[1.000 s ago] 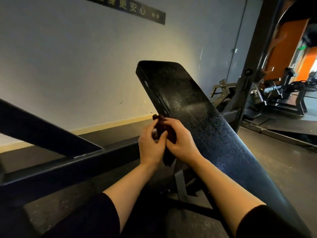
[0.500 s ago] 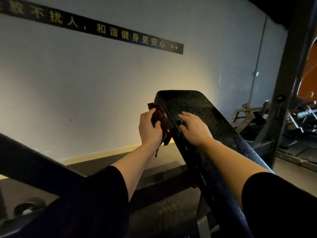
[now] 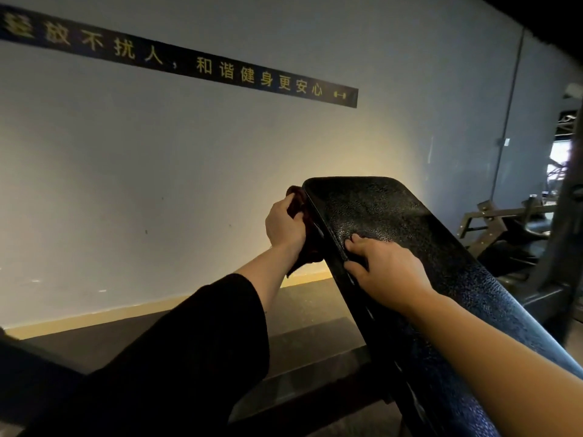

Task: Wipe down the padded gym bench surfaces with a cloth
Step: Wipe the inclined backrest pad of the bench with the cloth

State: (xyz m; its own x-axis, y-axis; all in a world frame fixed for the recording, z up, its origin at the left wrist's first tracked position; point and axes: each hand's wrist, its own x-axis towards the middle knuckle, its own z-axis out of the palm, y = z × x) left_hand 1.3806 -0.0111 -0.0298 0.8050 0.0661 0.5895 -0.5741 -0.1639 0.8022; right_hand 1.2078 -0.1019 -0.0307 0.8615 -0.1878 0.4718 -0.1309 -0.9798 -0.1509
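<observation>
Head view shows the left hand (image 3: 285, 223) gripping a dark red cloth (image 3: 299, 205), fingers curled round the bunched fabric and pressing it against the left side edge of the inclined bench pad (image 3: 385, 212), just below its top left corner. A loose tail of the cloth hangs down under the wrist. The right hand (image 3: 386, 269) rests on the pad's upper face near that same left edge, fingers fairly straight and close together, the thumb hooked over the rim; it seems to be bracing the pad, holding nothing. The step in hand looks like wiping the pad's left side wall, near the top of its run. The broad textured face shows no cloth on it, so in my judgement it remains to be covered. The next move probably calls for carrying the cloth round the top corner or onto the face, keeping firm flat pressure, and shifting the bracing hand clear of the cloth's path. Behind stands a grey wall with a dark sign strip (image 3: 220, 70).
</observation>
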